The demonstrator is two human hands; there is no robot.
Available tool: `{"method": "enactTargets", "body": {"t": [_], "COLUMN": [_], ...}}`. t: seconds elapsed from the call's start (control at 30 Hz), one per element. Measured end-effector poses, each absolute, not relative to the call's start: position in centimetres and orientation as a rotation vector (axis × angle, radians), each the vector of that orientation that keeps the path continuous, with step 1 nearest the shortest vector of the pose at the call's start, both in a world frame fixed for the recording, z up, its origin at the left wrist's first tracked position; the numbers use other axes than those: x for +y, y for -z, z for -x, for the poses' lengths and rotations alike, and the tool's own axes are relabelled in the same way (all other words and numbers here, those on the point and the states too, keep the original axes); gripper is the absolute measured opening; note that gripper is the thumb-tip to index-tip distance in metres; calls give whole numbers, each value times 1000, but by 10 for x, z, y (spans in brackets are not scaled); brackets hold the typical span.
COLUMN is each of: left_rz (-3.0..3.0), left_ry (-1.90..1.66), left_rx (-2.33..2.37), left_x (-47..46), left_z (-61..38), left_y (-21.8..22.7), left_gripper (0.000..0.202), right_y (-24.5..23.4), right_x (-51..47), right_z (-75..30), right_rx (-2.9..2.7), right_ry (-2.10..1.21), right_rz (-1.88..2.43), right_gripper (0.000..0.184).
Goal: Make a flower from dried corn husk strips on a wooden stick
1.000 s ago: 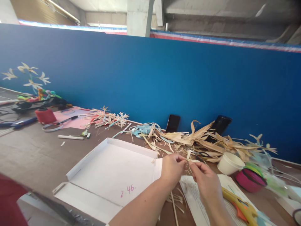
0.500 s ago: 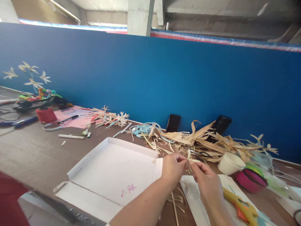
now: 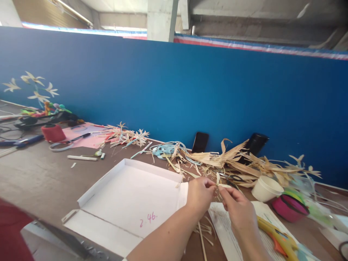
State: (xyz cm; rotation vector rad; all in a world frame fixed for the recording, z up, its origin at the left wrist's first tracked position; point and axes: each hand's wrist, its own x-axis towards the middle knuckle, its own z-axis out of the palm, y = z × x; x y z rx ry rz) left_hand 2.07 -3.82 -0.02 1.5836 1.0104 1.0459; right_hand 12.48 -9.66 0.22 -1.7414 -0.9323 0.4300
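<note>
Thumb and fingers of my left hand [image 3: 200, 195] are pinched on a small pale husk flower [image 3: 218, 178], whose thin petals stick up and out to the right. My right hand [image 3: 239, 208] pinches the same piece from the other side, so the fingertips of both hands almost touch. Its lower part is hidden behind my fingers. Under my left wrist lies the right edge of an open white box lid [image 3: 130, 195] with "2.46." written on it. A printed paper [image 3: 223, 224] lies beneath my right hand, and a yellow glue gun [image 3: 280, 239] rests beside that wrist.
Dried corn husks [image 3: 217, 159] lie heaped along the blue partition [image 3: 163, 90], with a phone [image 3: 200, 142] leaning there. A cream cup [image 3: 267, 188] and a pink round case [image 3: 290, 208] stand at right. Finished husk flowers [image 3: 130, 136] and a red thread spool [image 3: 53, 133] are at left.
</note>
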Motion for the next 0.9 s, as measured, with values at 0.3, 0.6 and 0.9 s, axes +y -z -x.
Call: {"method": "enactTargets", "body": {"t": [0.3, 0.6, 0.9], "left_rz": [-1612, -1366, -970], "left_ry": [-1087, -1055, -944], "left_rx": [984, 895, 787], "left_x": [-37, -33, -27], "left_z": [-23, -28, -24], "left_y": [4, 11, 2], "left_gripper": [14, 13, 22], "right_y": [2, 6, -2], "right_x": [-95, -95, -105], "right_z": [-125, -132, -135], "right_rx": [-881, -799, -837], "right_ry": [-456, -528, -688], "right_rz": [1701, 1611, 1657], "right_gripper": [39, 43, 44]}}
